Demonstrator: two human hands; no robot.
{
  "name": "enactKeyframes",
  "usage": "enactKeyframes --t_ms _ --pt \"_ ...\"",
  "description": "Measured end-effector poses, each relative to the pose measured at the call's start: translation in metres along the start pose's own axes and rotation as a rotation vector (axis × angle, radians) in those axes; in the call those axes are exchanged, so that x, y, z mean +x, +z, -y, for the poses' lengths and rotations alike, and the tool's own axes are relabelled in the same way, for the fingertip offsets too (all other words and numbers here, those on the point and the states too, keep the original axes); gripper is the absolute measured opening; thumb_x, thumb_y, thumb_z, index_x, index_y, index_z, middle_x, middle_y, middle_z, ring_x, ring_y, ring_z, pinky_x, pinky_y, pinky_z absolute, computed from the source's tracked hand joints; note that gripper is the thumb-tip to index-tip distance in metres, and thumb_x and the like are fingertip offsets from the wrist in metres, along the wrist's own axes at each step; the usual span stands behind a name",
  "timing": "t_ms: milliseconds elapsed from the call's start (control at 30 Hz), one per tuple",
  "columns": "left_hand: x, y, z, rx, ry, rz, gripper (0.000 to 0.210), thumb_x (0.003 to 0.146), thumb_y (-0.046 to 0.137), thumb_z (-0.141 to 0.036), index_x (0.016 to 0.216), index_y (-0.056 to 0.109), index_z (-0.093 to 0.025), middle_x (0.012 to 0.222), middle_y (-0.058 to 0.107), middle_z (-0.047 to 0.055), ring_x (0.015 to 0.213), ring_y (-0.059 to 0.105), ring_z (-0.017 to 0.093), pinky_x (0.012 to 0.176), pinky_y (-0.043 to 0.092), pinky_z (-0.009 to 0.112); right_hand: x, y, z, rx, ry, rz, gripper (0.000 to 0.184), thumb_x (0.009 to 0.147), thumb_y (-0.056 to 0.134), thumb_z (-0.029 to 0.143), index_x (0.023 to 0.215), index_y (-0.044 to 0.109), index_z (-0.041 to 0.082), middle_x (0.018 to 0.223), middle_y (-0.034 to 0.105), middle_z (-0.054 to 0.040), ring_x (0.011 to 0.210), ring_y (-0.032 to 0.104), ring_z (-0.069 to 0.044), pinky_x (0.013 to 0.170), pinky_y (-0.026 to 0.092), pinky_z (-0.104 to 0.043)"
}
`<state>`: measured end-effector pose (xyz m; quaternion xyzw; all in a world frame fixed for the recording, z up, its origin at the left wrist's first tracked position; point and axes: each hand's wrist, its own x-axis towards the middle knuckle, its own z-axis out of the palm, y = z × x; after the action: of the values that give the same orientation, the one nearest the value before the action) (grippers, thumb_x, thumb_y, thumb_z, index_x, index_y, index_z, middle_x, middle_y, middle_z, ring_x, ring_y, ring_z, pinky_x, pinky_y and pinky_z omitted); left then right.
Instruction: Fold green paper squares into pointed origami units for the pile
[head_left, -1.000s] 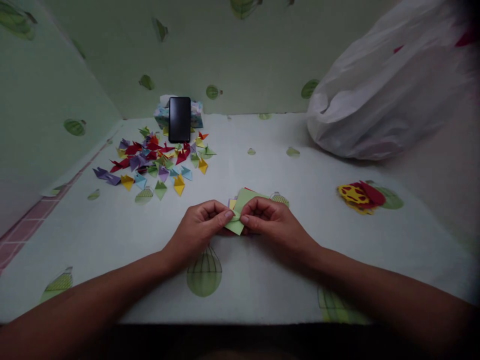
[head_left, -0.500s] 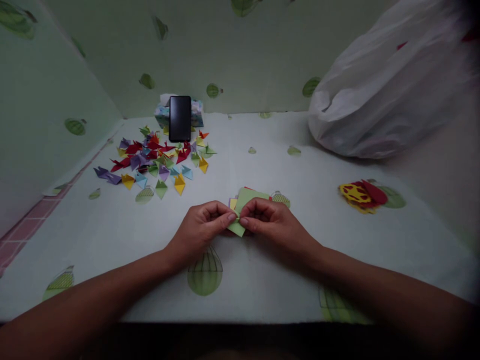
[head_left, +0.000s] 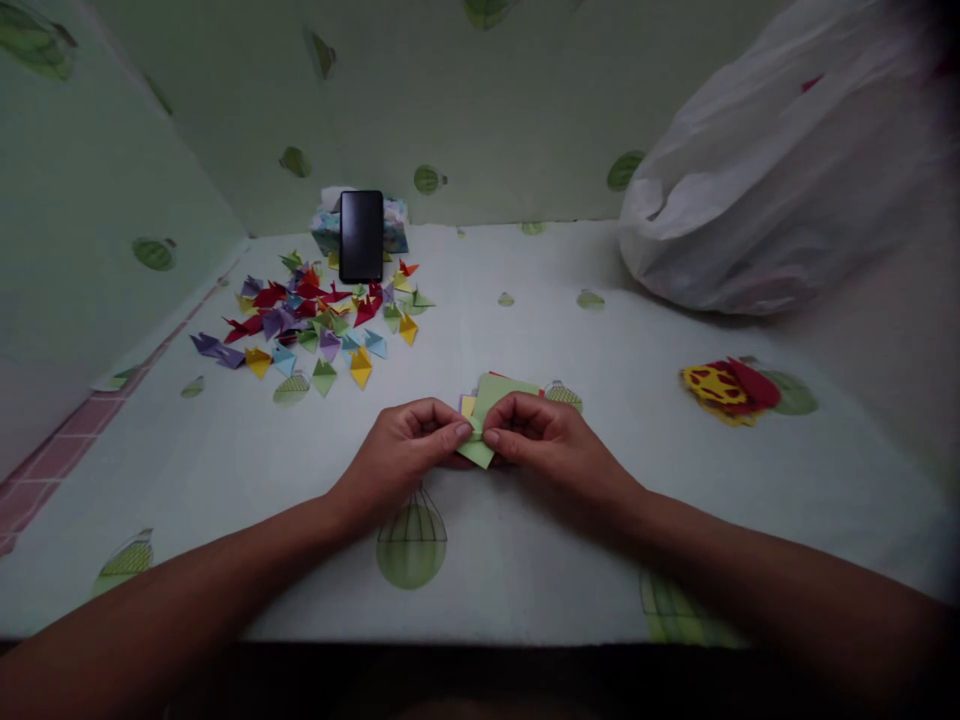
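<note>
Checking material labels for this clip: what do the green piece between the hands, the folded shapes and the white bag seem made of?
Green piece: likely matte paper; it looks thin with straight edges. Folded shapes: probably matte paper too, judging by sharp points and flat facets. White bag: seems thin plastic film with a soft sheen, wrinkled and apparently slightly see-through.

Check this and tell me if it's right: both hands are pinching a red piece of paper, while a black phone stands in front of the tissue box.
Not red: the head view shows the left hand and right hand pinching light green paper. The rest is right.
</note>
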<state>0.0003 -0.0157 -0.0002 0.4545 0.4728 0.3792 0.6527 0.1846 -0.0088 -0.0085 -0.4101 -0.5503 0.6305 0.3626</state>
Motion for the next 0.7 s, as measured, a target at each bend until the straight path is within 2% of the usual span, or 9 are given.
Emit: enactKeyframes --t_ms 133,467,700 --pt "-0.0006 -0.0014 0.0005 0.031 0.025 0.007 0.018 0.077 0.076 -0.029 0.079 0.068 -0.013 0.073 0.072 0.002 0.068 0.065 0.01 0.067 0.052 0.02 0.0008 -0.0016 0.0011 0.007 0.008 0.032 0.02 0.085 0.061 0.032 0.074 0.059 0.016 0.07 0.058 0.0006 0.066 0.053 -0.011 0.065 0.042 -0.027" --pt "0.0002 -0.0035 -0.0002 0.096 0.068 0.017 0.014 0.079 0.074 -0.027 0.08 0.07 -0.014 0.073 0.072 0.0 0.067 0.063 0.009 0.065 0.049 0.019 0.0024 -0.0013 -0.0015 0.042 0.047 0.039 0.014 0.079 0.068 0.028 0.077 0.06 0.016 0.071 0.058 0.0016 0.065 0.053 -0.011 0.063 0.041 -0.027" --pt "0.0004 -0.0028 -0.0003 0.108 0.054 0.017 0.017 0.078 0.075 -0.03 0.081 0.07 -0.014 0.073 0.071 0.0 0.067 0.063 0.01 0.066 0.049 0.02 0.0008 0.0018 -0.001 -0.078 -0.047 -0.008 0.011 0.081 0.065 0.025 0.076 0.061 0.016 0.07 0.057 0.0014 0.066 0.051 -0.011 0.062 0.039 -0.027"
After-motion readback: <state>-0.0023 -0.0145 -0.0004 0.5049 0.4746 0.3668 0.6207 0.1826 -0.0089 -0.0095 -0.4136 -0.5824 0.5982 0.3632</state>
